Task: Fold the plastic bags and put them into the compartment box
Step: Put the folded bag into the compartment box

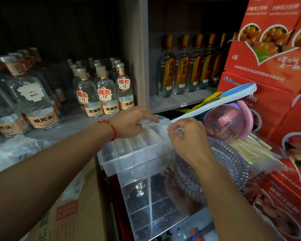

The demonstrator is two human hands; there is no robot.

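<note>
From the head camera, a clear compartment box [129, 153] sits on top of a big see-through case [163, 202], in front of a shelf [177, 101] full of bottles [104, 94]. The box has many small square spaces. Several of them hold folded plastic bags [151, 134], which look white and cloudy and soft. The left hand [130, 122] rests on the far edge of the box, with one finger pointing straight out and the other fingers curled under. The right hand [186, 136] is over the right end of the box, and its fingers [174, 132] pinch a small bit of clear plastic there. Red drink cartons [268, 66] are stacked on the right. A ribbed glass dish [224, 164] lies beside the box.
</note>
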